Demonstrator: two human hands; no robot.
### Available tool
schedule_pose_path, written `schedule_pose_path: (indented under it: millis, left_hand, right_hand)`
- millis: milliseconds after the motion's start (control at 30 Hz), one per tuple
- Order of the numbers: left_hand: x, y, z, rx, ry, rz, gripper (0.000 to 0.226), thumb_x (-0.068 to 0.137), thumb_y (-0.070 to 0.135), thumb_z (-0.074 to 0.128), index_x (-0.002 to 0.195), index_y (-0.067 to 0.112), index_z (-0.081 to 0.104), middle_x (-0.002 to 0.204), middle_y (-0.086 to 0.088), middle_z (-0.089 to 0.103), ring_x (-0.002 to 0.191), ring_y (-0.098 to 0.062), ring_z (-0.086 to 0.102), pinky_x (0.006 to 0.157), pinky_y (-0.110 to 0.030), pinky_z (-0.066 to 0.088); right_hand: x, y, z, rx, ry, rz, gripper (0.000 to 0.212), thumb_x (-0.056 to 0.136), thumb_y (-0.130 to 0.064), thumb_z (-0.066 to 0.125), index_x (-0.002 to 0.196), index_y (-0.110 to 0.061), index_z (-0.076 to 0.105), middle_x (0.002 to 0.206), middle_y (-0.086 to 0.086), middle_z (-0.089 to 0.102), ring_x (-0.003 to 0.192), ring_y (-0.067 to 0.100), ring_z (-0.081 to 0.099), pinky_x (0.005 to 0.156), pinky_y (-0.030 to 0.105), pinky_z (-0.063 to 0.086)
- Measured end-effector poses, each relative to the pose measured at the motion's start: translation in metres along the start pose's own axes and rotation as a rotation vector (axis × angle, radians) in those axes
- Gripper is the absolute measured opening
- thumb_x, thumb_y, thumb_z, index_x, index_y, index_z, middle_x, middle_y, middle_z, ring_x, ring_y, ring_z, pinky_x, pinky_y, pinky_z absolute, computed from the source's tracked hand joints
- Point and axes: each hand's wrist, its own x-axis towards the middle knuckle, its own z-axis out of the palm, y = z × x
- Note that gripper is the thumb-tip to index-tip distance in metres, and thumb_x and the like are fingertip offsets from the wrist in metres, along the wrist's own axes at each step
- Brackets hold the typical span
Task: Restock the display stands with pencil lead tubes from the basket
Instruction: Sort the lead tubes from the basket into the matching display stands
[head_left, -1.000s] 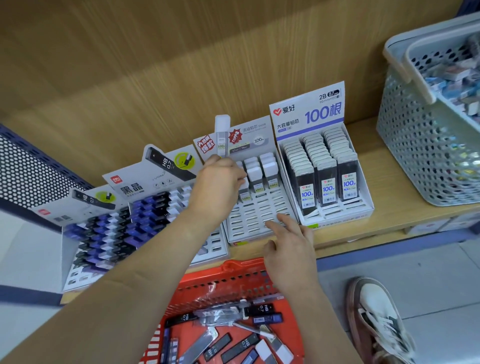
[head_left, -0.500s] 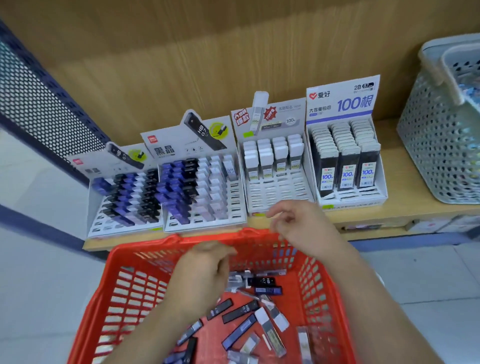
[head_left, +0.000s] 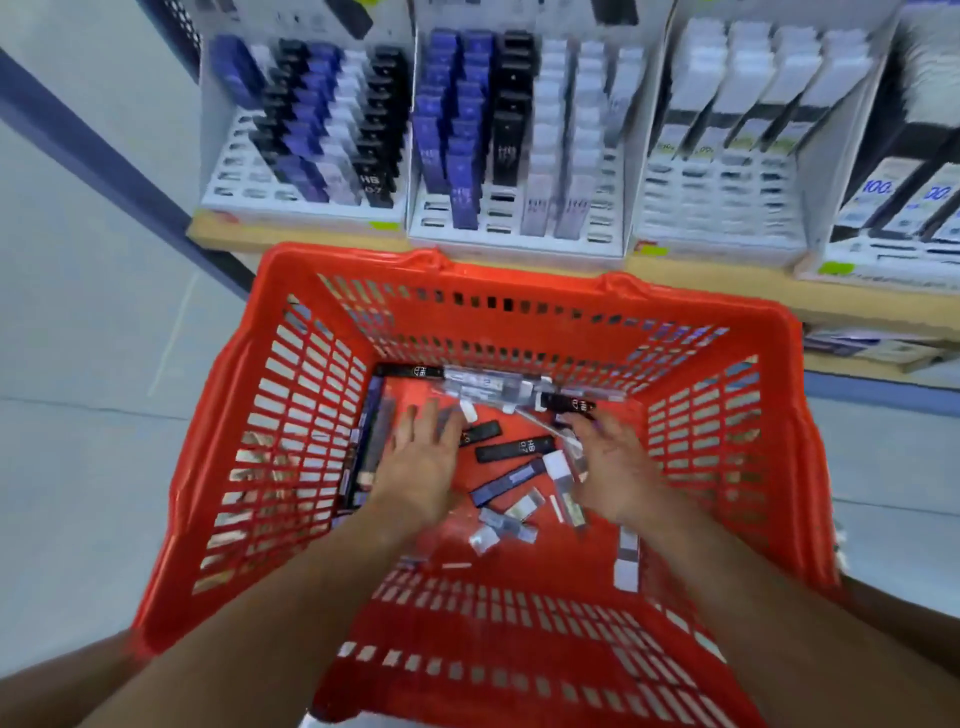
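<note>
Left hand (head_left: 421, 462) and right hand (head_left: 615, 467) both splayed flat down in the red basket (head_left: 519, 280), gripping nothing, loose pencil lead tubes (head_left: 514, 449) between them. Basket walls hem in either side; display stands (head_left: 519, 156) on the wooden shelf (head_left: 291, 236) sit just past the hands

Left hand (head_left: 422, 470), right hand (head_left: 615, 470) bare; forearms (head_left: 270, 597) bare.

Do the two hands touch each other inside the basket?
Apart. The head view shows tubes and red basket floor between the left hand and the right hand.
</note>
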Motion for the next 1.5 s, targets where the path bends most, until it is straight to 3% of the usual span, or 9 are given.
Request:
schedule_pose_path:
  millis: [100, 233, 500, 733, 833, 1033, 1200, 1400, 1500]
  left_hand:
    - [0.023, -0.006, 0.001, -0.012, 0.067, -0.041, 0.1, 0.084, 0.022, 0.07, 0.151, 0.023, -0.004, 0.159, -0.007, -0.013, 0.145, -0.035, -0.008, 0.118, -0.052, 0.009]
    - [0.05, -0.012, 0.006, -0.007, 0.12, 0.01, 0.095, 0.086, 0.0, 0.057, 0.149, 0.03, -0.006, 0.16, -0.004, -0.005, 0.147, -0.028, -0.004, 0.118, -0.049, 0.009]
    - [0.072, -0.003, 0.013, -0.083, 0.268, 0.102, 0.085, 0.085, 0.057, 0.057, 0.147, 0.036, 0.002, 0.131, 0.002, 0.043, 0.126, -0.022, 0.034, 0.106, -0.048, 0.027]
    - [0.065, 0.012, 0.016, -0.031, 0.256, 0.162, 0.069, 0.082, 0.044, 0.065, 0.136, 0.022, 0.029, 0.149, -0.007, 0.021, 0.137, -0.027, 0.02, 0.109, -0.043, 0.028]
    - [0.07, 0.026, 0.019, -0.029, 0.253, 0.16, 0.067, 0.085, 0.043, 0.063, 0.139, 0.024, 0.027, 0.142, -0.004, 0.033, 0.131, -0.024, 0.032, 0.104, -0.042, 0.034]
    - [0.071, 0.032, 0.018, 0.029, 0.242, 0.097, 0.045, 0.093, 0.025, 0.057, 0.131, 0.017, 0.035, 0.132, -0.007, 0.037, 0.121, -0.026, 0.036, 0.089, -0.04, 0.047]
    - [0.068, 0.022, 0.016, 0.098, 0.161, 0.132, 0.044, 0.092, 0.024, 0.06, 0.13, 0.012, 0.042, 0.135, -0.008, 0.046, 0.123, -0.028, 0.045, 0.092, -0.038, 0.047]
    - [0.032, 0.023, -0.009, -0.87, 0.171, -0.092, 0.029, 0.091, 0.029, 0.063, 0.114, 0.011, 0.063, 0.102, -0.007, 0.071, 0.097, -0.025, 0.066, 0.083, -0.032, 0.051]
    - [0.005, 0.044, -0.033, -1.338, 0.057, -0.14, 0.012, 0.093, 0.02, 0.062, 0.096, 0.011, 0.07, 0.096, -0.013, 0.073, 0.095, -0.033, 0.067, 0.087, -0.052, 0.053]
  right_hand:
    - [0.013, -0.001, 0.005, -0.045, 0.018, 0.076, 0.102, 0.082, -0.031, 0.075, 0.157, -0.027, 0.006, 0.162, 0.004, 0.003, 0.147, 0.029, 0.012, 0.114, 0.046, 0.033]
    - [0.037, -0.01, 0.005, -0.079, 0.046, 0.146, 0.101, 0.082, -0.034, 0.073, 0.155, -0.028, 0.003, 0.159, 0.005, 0.008, 0.149, 0.028, 0.01, 0.113, 0.05, 0.03]
    - [0.052, -0.019, 0.034, -0.016, 0.134, 0.19, 0.086, 0.077, -0.037, 0.078, 0.144, -0.022, 0.028, 0.137, 0.009, 0.042, 0.126, 0.031, 0.041, 0.099, 0.046, 0.042]
    - [0.034, -0.013, 0.056, 0.252, 0.191, 0.161, 0.063, 0.078, -0.017, 0.079, 0.129, -0.024, 0.043, 0.117, 0.007, 0.057, 0.106, 0.028, 0.058, 0.085, 0.036, 0.049]
    - [0.029, -0.014, 0.065, 0.347, 0.189, 0.192, 0.055, 0.082, -0.012, 0.073, 0.128, -0.024, 0.044, 0.112, 0.007, 0.062, 0.101, 0.029, 0.061, 0.079, 0.035, 0.048]
    - [0.02, -0.006, 0.048, 0.823, 0.193, 0.398, 0.04, 0.09, -0.002, 0.059, 0.124, -0.018, 0.047, 0.094, 0.003, 0.063, 0.089, 0.028, 0.066, 0.078, 0.043, 0.055]
    - [0.018, -0.008, 0.018, 1.432, 0.006, 0.552, 0.025, 0.086, 0.008, 0.06, 0.102, -0.011, 0.055, 0.073, 0.009, 0.058, 0.049, 0.017, 0.052, 0.046, 0.026, 0.044]
    - [0.009, -0.027, 0.002, 1.719, -0.166, 0.417, 0.02, 0.079, -0.023, 0.078, 0.085, -0.015, 0.06, 0.061, 0.0, 0.049, 0.042, 0.01, 0.041, 0.037, 0.021, 0.034]
    - [0.001, -0.043, -0.012, 1.648, -0.1, 0.338, 0.034, 0.071, -0.029, 0.082, 0.096, -0.015, 0.064, 0.062, -0.002, 0.055, 0.042, 0.01, 0.045, 0.038, 0.022, 0.037]
